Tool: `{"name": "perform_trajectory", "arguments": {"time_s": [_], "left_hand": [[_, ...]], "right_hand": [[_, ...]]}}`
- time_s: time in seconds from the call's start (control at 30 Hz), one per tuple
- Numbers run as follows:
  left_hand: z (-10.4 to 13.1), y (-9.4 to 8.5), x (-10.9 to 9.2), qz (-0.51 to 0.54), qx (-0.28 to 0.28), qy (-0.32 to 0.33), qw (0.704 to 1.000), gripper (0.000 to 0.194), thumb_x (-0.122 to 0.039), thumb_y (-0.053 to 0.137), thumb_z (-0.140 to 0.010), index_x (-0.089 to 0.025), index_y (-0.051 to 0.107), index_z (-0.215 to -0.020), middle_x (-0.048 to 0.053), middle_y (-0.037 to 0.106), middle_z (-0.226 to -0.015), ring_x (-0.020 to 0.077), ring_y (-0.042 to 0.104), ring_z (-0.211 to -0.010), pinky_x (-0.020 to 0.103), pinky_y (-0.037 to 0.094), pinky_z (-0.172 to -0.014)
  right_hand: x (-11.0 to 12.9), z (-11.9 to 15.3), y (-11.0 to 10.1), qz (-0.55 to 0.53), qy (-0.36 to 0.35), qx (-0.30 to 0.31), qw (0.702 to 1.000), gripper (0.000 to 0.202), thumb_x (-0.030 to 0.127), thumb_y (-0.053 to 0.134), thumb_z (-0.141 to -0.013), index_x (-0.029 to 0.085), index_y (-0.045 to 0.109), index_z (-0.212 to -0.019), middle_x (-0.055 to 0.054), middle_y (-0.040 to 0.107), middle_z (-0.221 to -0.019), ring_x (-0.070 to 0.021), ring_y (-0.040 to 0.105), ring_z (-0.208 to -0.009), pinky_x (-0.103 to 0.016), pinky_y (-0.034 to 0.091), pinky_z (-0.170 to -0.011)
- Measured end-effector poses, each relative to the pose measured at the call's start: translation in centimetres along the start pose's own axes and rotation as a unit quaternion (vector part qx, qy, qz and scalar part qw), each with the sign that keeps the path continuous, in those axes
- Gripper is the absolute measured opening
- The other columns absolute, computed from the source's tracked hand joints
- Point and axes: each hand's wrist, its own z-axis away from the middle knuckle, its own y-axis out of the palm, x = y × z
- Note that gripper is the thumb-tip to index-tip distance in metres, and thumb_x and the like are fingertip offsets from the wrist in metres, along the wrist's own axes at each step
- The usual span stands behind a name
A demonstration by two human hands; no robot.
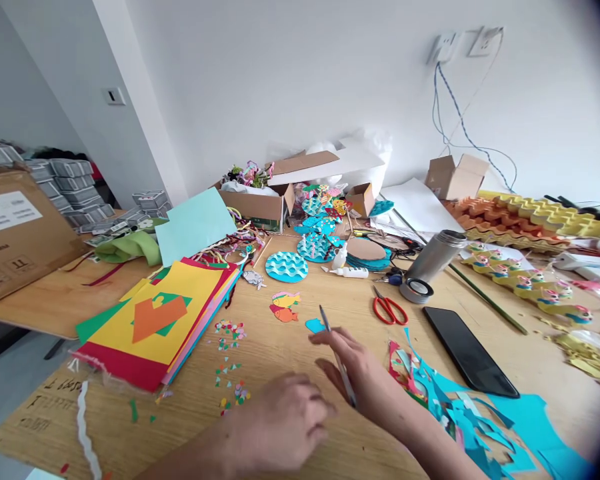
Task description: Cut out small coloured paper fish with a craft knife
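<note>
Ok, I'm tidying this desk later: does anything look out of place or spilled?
The metal flask seems uncapped, its lid apparently lying beside it, odd among paper crafts. Blue paper scraps sprawl untidily beside the phone. No spilled liquid shows.

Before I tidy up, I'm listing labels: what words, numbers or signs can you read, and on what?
No full word or number reads surely.
Cardboard box: blurred printed line, perhaps ending "MM"; symbols below, apparently arrows among them.
White label on it: too small.
Brown surface, lower left: dark handwriting, unclear.
Lying white bottle: markings too small.
</note>
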Motion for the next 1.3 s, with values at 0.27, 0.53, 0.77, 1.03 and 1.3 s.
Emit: {"name": "perform_trajectory", "arguments": {"time_s": [0.27, 0.53, 0.77, 1.03, 1.3], "left_hand": [[-0.9, 1.8, 2.6, -0.031, -0.066, -0.056, 0.996, 0.014, -0.012, 0.05, -0.093, -0.015, 0.062, -0.099, 0.008, 0.062, -0.102, 0.0255, 0.053, -0.103, 0.041, 0.045, -0.094], [-1.0, 3.6, 2.0, -0.009, -0.072, -0.045, 0.996, 0.025, -0.013, 0.051, -0.092, -0.019, 0.06, -0.115, 0.008, 0.058, -0.118, 0.0253, 0.047, -0.117, 0.04, 0.041, -0.101], [-1.0, 3.9, 2.2, -0.004, -0.069, -0.047, 0.997, 0.02, -0.016, 0.052, -0.093, -0.019, 0.06, -0.112, 0.006, 0.06, -0.114, 0.0251, 0.048, -0.113, 0.041, 0.042, -0.101], [-0.9, 3.9, 2.1, 0.002, -0.06, -0.033, 0.998, 0.021, -0.017, 0.058, -0.091, -0.019, 0.06, -0.112, 0.004, 0.06, -0.116, 0.0243, 0.046, -0.115, 0.04, 0.039, -0.103], [-0.9, 4.2, 1.8, 0.001, -0.044, -0.026, 0.999, 0.018, -0.019, 0.057, -0.093, -0.02, 0.06, -0.111, 0.005, 0.058, -0.116, 0.0251, 0.045, -0.115, 0.042, 0.039, -0.103]], "right_hand": [[-3.4, -0.1, 3.2, 0.138, 0.024, 0.063, 0.988, 0.037, -0.005, 0.047, -0.08, 0.016, 0.061, -0.108, -0.014, 0.069, -0.107, -0.0282, 0.059, -0.11, -0.044, 0.049, -0.094], [-1.6, 2.6, 2.5, 0.053, 0.035, 0.047, 0.997, 0.032, 0.002, 0.04, -0.09, 0.02, 0.059, -0.108, -0.011, 0.067, -0.102, -0.0235, 0.062, -0.101, -0.036, 0.053, -0.083], [-3.2, 2.4, 2.0, -0.009, 0.069, -0.027, 0.997, 0.024, 0.018, 0.04, -0.097, 0.021, 0.063, -0.105, -0.012, 0.067, -0.102, -0.0239, 0.065, -0.097, -0.037, 0.053, -0.081], [-3.3, 1.1, 2.9, -0.338, 0.152, -0.209, 0.905, 0.044, 0.055, 0.034, -0.099, 0.022, 0.052, -0.122, -0.005, 0.07, -0.084, -0.0202, 0.067, -0.08, -0.037, 0.053, -0.079], [-4.0, 1.5, 5.6, -0.37, 0.241, -0.202, 0.874, 0.045, 0.061, 0.043, -0.093, 0.019, 0.06, -0.095, 0.003, 0.055, -0.064, -0.015, 0.054, -0.059, -0.027, 0.046, -0.061]]}}
